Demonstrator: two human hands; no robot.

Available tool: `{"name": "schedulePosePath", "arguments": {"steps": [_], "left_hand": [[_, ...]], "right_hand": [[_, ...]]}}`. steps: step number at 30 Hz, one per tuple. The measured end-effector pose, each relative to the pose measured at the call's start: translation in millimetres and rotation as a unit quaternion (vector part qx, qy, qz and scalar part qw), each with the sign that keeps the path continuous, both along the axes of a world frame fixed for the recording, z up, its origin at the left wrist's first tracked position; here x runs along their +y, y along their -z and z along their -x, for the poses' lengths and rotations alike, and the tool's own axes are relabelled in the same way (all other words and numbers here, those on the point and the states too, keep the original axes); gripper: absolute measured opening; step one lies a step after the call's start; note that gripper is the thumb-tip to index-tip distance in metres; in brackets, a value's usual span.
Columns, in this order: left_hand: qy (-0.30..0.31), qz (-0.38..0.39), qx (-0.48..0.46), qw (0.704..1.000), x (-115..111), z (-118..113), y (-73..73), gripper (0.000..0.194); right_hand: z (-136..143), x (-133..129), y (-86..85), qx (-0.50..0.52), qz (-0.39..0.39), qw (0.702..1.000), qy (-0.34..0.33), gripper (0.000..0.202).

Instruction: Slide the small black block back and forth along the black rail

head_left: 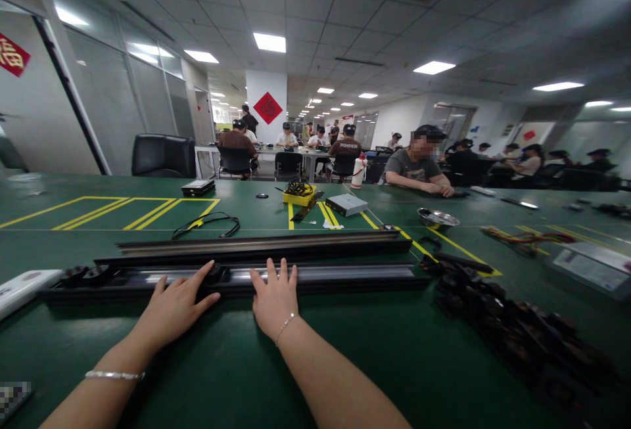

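Observation:
A long black rail (345, 276) with a shiny strip down its middle lies across the green table in front of me. My left hand (175, 304) rests on its left half, thumb and fingers apart, close to a small black block (215, 276) on the rail. Fingers spread, my right hand (276, 297) lies over the near edge, right of that block. Neither hand grasps anything. At the rail's left end are dark parts (86, 274) whose kind I cannot make out. A second long black rail (296, 242) lies parallel just behind.
To the right is a pile of black parts (513, 324), with a grey metal box (591, 268) beyond it. Farther back are a metal bowl (438, 217), a yellow box of cables (298, 194) and a black cable (211, 220). A person (417, 166) sits across the table.

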State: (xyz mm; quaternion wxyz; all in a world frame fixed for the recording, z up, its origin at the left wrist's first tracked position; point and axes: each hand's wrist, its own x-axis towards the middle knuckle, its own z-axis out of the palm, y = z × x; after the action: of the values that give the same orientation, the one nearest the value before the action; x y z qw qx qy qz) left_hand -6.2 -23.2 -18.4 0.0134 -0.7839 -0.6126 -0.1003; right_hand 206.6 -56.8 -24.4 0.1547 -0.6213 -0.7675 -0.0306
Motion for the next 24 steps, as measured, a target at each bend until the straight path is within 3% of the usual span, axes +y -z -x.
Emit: {"name": "schedulePosePath", "arguments": {"steps": [24], "left_hand": [[-0.008,-0.004,0.008,1.000,-3.0,-6.0,-1.5,0.077]], "right_hand": [[0.5,-1.2,-0.3,-0.005,0.000,1.000,0.012,0.046]]}}
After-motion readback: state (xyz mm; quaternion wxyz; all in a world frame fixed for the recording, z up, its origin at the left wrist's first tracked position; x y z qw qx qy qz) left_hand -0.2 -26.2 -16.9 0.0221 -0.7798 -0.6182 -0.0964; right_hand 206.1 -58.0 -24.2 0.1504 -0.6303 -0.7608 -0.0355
